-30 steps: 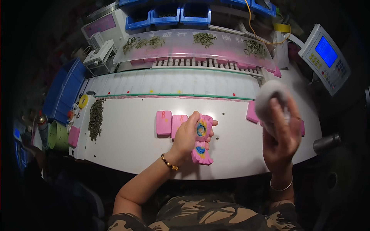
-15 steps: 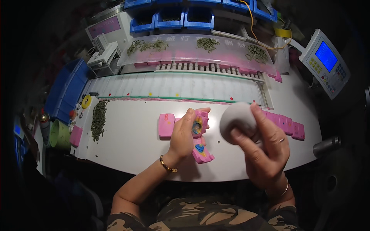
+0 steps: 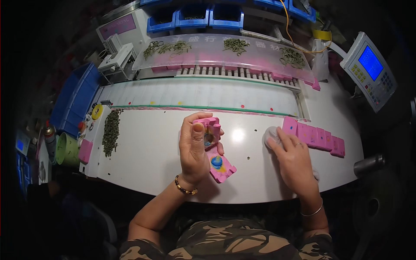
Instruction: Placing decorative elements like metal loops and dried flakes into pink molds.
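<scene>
My left hand holds a pink rubber-like mould in two parts, opened out at the middle of the table. Its upper part stands in my fingers, with a round dark hollow ringed in yellow and blue. The lower part hangs open below, tilted, showing a blue and yellow stained patch. To the right, my right hand has its fingers closed over a grey, rounded, soft-looking pouch low at the table. Beside the pouch begins a slanting row of pink blocks. A pale thing shows partly under my right wrist.
Small dark green pieces are heaped at the left. Beyond the table runs a white segmented strip with coloured dots. Behind it are a clear tray with green pieces and blue bins. A keypad display stands right.
My right hand has moved down with the grey pouch to the table by the pink row. My left hand has shifted left with the mould. Dots on the white strip have moved left.
</scene>
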Demonstrator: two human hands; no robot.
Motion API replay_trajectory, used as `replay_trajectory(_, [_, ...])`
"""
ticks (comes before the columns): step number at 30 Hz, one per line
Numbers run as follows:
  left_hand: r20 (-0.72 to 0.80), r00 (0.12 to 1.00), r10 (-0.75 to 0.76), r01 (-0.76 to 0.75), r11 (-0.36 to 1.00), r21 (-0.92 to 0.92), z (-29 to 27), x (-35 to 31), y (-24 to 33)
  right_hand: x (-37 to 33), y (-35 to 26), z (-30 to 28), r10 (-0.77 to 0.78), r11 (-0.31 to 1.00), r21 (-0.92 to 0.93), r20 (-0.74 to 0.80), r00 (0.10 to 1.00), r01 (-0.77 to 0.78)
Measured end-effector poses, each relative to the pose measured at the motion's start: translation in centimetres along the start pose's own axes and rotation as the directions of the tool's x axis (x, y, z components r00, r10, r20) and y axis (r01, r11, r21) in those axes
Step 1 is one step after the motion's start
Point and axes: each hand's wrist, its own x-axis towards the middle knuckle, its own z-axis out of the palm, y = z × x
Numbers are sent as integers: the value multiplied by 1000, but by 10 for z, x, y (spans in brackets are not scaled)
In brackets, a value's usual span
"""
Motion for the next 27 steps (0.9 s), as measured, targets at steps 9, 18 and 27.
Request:
replay_trajectory(9, [15,997,-69,71,971,-230,15,-7,4,7,-67,12,-84,670,652,-408,909,354])
replay_trajectory(18, [207,978,-16,-2,996,89,5,-19,4,15,-50,9,-203,819,329,-601,773,471])
replay_trajectory(27, [317,945,84,-178,943,280,-1,-31,5,18,-56,6,125,624,756,-346,930,198])
